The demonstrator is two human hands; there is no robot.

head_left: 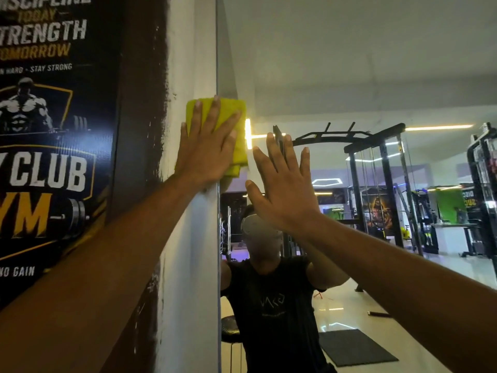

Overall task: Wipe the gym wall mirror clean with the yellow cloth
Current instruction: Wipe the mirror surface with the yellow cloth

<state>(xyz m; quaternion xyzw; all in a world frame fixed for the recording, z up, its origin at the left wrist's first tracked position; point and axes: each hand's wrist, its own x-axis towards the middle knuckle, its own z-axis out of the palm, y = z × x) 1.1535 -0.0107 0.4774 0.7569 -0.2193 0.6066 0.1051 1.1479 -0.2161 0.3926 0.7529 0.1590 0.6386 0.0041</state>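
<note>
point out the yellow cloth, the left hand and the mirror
yellow cloth (228,109): head view, upper right part
left hand (207,154): head view, back of the hand
mirror (336,63): head view, bare glass above the right hand

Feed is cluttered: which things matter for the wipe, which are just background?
Job: yellow cloth, mirror, left hand pressing the cloth, right hand flat against the mirror.
Background: poster, reflected rack, floor mat.
</note>
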